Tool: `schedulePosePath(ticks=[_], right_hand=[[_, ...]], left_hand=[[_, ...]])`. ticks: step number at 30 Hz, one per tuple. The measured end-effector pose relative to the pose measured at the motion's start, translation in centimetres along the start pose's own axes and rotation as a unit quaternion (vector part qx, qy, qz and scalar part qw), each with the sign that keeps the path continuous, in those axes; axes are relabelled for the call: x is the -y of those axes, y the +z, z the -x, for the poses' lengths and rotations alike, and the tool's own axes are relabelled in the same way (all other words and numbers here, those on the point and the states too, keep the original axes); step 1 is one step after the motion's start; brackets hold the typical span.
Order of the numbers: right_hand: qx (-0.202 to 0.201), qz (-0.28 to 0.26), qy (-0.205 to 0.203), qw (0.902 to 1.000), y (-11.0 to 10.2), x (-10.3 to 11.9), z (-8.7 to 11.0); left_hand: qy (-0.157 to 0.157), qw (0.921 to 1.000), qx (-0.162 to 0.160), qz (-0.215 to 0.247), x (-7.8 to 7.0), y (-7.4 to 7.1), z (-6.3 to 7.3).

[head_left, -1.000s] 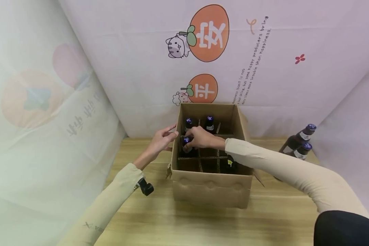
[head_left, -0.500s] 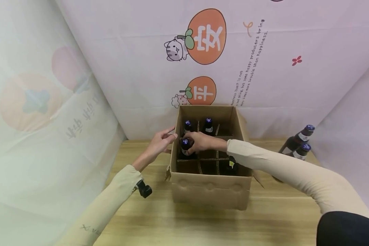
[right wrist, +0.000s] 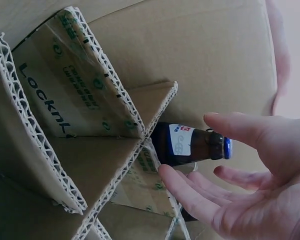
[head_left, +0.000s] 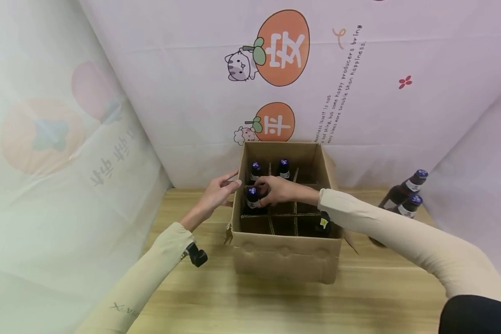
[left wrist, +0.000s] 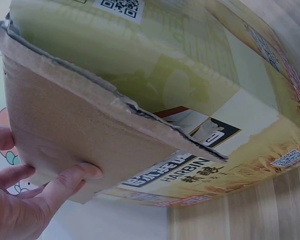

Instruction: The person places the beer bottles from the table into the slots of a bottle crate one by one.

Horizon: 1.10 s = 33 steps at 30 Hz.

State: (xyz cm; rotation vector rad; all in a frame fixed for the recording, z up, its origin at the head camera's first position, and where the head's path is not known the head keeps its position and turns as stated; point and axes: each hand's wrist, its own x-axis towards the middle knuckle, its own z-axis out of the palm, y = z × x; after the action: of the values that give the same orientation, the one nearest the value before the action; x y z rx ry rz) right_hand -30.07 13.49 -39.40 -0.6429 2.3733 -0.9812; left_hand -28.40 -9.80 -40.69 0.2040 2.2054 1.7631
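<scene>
An open cardboard box (head_left: pixel 287 260), split inside by cardboard dividers (right wrist: pixel 140 145), stands on the table. My left hand (head_left: pixel 216 191) is at its left side; in the left wrist view the thumb presses the bare brown flap (left wrist: pixel 90 125) and the other fingers reach its edge. Inside the box, my right hand (head_left: pixel 277 190) is spread beside a dark beer bottle (head_left: pixel 252 197) with a blue cap, upright in a left compartment. The right wrist view shows thumb and fingers apart around this bottle's neck (right wrist: pixel 210 145). Two more capped bottles (head_left: pixel 255 171) (head_left: pixel 284 169) stand in the back compartments.
Two capped bottles (head_left: pixel 413 183) (head_left: pixel 410 206) stand on the wooden table (head_left: pixel 192 301) to the right of the box. A printed white cloth (head_left: pixel 192 102) hangs behind it, with more cloth at both sides.
My right hand has loosened from around the bottle's cap and shifted slightly right, leaving the bottle's neck more exposed. The left hand stays at the box's left side.
</scene>
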Motion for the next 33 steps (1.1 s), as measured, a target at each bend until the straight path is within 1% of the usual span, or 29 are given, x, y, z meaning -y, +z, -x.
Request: schedulePosePath(ticks=[5, 11, 16, 20, 23, 27, 33], right_hand=[[-0.017, -0.012, -0.011, 0.9997, -0.7, 0.1, 0.5], [-0.042, -0.032, -0.028, 0.9982, -1.9, -0.3, 0.9], [-0.064, -0.067, -0.022, 0.9954, -3.4, -0.5, 1.5], [-0.08, -0.095, -0.021, 0.992, -4.7, -0.3, 2.1], [-0.094, -0.095, -0.02, 0.9907, -5.7, -0.4, 2.7], [-0.114, -0.102, -0.011, 0.9882, -6.9, -0.9, 3.8], [-0.132, -0.112, -0.001, 0.9848, -8.1, -1.7, 5.0]], left_hand=[[0.003, 1.0, 0.003, -0.002, -0.1, -0.1, 0.0], [0.004, 1.0, 0.003, -0.005, 0.0, -0.3, 0.0], [0.004, 1.0, 0.004, -0.006, 0.1, -0.3, -0.1], [0.006, 1.0, 0.006, -0.004, 0.1, -0.2, -0.2], [0.006, 1.0, 0.005, -0.004, 0.1, -0.2, -0.3], [0.007, 0.9999, 0.007, -0.003, 0.1, -0.1, -0.4], [0.009, 0.9999, 0.006, -0.004, 0.3, -0.3, -0.3]])
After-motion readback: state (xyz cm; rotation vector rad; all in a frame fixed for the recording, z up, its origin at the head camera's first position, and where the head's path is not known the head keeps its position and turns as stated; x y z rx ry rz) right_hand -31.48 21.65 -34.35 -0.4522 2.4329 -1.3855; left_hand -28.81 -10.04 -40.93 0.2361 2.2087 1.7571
